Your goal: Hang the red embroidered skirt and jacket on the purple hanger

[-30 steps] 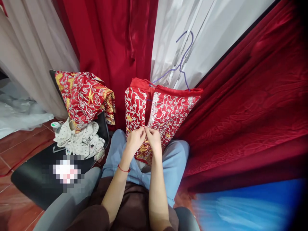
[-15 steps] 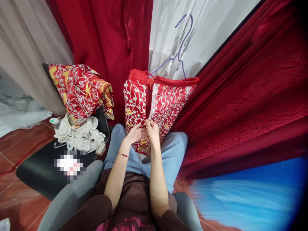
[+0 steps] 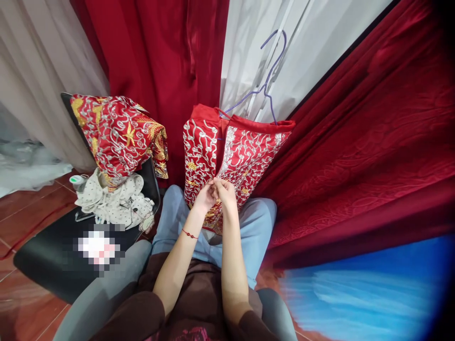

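Nearest: 2 knees in pale-blue trousers (image 3: 258, 232). Betw. them, 1 red garment w/ silver & gold embroidery (image 3: 245, 151), upright, open slit down the front. L hand (image 3: 207, 196) (1 red beaded bracelet (image 3: 190, 235) at wrist) & R hand (image 3: 226, 192) meet at slit's lower end, fingers curled, tips tog.; can't tell if gripping cloth or sth tiny. Garment's top on 1 purple wire hanger (image 3: 265, 87).

To L, 1 black chair (image 3: 46, 265): on seat, 1 blurred white-&-pink item (image 3: 95, 246) & 1 heap of white dotted cloth (image 3: 112, 201); over back, 1 more red embroidered garment (image 3: 117, 132). Beside heap, 1 small white-topped container w/ green mark (image 3: 78, 180), contents unclear. Behind: 1 plain red drape (image 3: 156, 47).
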Available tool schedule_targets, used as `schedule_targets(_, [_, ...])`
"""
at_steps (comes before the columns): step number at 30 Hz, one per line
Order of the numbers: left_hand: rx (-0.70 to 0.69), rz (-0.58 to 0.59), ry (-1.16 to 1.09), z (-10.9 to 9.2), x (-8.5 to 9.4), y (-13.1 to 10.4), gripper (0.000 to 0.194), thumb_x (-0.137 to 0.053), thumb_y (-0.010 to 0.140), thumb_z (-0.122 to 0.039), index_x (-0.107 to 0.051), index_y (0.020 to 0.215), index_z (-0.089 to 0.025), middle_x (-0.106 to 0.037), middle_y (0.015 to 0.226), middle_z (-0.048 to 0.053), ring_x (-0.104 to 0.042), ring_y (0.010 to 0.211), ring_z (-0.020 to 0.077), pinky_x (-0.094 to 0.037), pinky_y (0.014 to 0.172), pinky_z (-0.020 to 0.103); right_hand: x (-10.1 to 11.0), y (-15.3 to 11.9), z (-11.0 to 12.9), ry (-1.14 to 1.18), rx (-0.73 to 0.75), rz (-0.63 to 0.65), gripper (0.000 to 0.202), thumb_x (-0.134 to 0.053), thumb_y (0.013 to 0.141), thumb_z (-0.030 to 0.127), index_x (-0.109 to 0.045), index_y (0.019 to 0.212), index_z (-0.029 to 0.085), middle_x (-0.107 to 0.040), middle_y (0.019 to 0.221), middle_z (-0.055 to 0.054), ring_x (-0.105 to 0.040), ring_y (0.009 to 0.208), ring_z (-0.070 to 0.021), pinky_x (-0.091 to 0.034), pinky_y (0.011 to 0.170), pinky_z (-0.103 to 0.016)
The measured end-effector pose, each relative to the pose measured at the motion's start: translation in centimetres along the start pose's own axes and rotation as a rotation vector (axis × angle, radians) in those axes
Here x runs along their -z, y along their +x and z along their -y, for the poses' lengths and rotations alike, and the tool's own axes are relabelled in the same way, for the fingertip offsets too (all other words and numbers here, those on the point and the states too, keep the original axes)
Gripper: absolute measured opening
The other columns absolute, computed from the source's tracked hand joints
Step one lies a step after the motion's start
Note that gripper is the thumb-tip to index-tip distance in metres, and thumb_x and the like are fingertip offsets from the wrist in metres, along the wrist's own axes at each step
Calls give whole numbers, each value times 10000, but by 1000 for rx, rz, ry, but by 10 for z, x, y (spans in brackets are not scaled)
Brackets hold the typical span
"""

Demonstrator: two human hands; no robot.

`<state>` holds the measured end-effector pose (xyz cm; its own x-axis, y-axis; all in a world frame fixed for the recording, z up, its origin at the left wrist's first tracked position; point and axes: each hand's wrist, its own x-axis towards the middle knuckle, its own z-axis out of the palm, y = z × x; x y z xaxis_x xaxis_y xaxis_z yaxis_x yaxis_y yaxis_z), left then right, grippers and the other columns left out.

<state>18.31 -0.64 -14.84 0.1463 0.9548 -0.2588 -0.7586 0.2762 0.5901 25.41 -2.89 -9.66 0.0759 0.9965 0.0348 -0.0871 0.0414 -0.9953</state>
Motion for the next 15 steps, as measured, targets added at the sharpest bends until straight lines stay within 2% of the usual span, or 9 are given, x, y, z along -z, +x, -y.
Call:
schedule_targets(3, [28, -30, -133, -3, 0, 0, 143, -616, 908, -206, -619, 770, -169, -608, 622, -25, -550, 523, 55, -426, 494, 165, -6, 13, 26, 5, 82, -21, 388, -606, 782, 550, -650, 697, 174, -403, 403, 78, -304, 339, -68, -221, 400, -237])
schedule_targets(7, [121, -98, -209, -7, -2, -1, 63, -643, 888, -186, -638, 828, -168, -594, 673, -24, -578, 579, 51, -345, 439, 134, -11, 39, 71, -101, 205, -59, 355, -593, 864, 477, -671, 714, 164, -391, 377, 83, -311, 337, -64, -234, 401, -228])
schedule_targets(11, [126, -66, -212, -9, -5, -3, 107, -731, 826, -210, -654, 873, -152, -545, 672, -40, -555, 574, 38, -331, 434, 121, -17, 62, 113, -94, 165, -40, 275, -565, 919, 291, -635, 689, 158, -402, 392, 86, -289, 327, -43, -222, 376, -205])
schedule_targets(15, [120, -70, -207, -12, -11, -5, 67, -684, 863, -194, -641, 858, -143, -543, 678, -38, -560, 589, 39, -330, 432, 120, -25, 77, 148, -50, 150, -20, 275, -539, 929, 180, -565, 656, 164, -393, 399, 92, -270, 322, -32, -197, 368, -189])
